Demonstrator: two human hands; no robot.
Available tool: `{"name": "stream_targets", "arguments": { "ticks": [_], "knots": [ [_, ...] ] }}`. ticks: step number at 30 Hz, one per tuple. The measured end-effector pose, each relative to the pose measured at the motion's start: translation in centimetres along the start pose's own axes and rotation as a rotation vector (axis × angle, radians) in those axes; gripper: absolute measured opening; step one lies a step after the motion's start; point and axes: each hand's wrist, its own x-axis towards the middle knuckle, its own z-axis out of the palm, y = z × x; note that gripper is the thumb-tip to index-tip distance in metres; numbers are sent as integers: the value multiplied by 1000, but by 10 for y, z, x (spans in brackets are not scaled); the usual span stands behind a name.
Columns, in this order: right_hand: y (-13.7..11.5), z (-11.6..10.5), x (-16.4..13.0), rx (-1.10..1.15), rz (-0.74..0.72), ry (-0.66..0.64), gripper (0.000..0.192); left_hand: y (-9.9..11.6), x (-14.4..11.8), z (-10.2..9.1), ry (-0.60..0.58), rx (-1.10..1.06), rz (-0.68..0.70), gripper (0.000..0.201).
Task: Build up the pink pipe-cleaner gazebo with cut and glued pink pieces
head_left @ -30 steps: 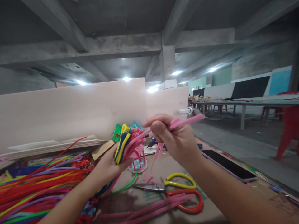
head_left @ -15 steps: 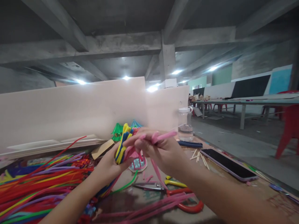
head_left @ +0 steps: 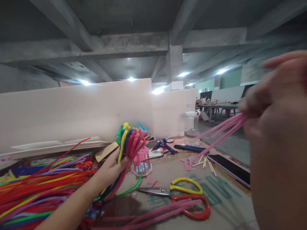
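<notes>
A thick bundle of pipe cleaners [head_left: 135, 143], mostly pink with yellow and blue ones along one side, stands tilted in my left hand [head_left: 112, 167], whose fingers are wrapped round it. Raised at the far right and close to the camera, my right hand [head_left: 275, 99] is closed on several pink pipe cleaners [head_left: 227, 129] that trail down to the left. Just behind the bundle stands a small pink cage-like model [head_left: 143, 164] on a pale base. More pink pipe cleaners [head_left: 153, 214] lie on the table near me, their ends over the scissors [head_left: 165, 191].
A heap of coloured pipe cleaners [head_left: 43, 195] covers the left side. Further back are a blue glue gun [head_left: 164, 146], a dark blue cutter [head_left: 190, 148], a clear bottle [head_left: 191, 127], short sticks [head_left: 211, 167] and a phone [head_left: 230, 167]. A pale board [head_left: 76, 111] stands behind.
My right hand has pulled away from the bundle, up and to the right, with several pink pipe cleaners in it. The left hand keeps its hold on the bundle.
</notes>
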Motion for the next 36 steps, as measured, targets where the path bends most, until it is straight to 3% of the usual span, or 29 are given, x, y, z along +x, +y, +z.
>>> {"name": "stream_targets", "arguments": {
  "ticks": [1, 2, 6, 9, 18, 23, 25, 29, 36],
  "knots": [
    [2, 8, -5, 37, -12, 76, 20, -3, -1, 0, -17, -53, -8, 60],
    [5, 19, -12, 47, 5, 66, 12, -6, -1, 1, -36, -102, -15, 61],
    [15, 72, -37, 113, 19, -370, 6, -10, -3, 2, -49, -165, -40, 62],
    [25, 95, -49, 171, -21, -480, 13, -9, -4, 0, -21, -138, -68, 62],
    [39, 98, -51, 123, -65, -429, 13, -5, 0, -2, -46, -183, -81, 64],
    [31, 103, -56, 167, -144, -442, 9, 0, 0, 0, 28, -87, -79, 65],
    [29, 106, -58, 215, -65, -457, 6, 0, 0, 0, 35, -85, -73, 65],
    [28, 113, -60, 360, 231, -517, 8, -1, -1, 3, 21, -89, -65, 65],
    [32, 120, -64, 470, 333, -472, 19, 1, -4, 9, -30, -111, -57, 67]
  ]
}}
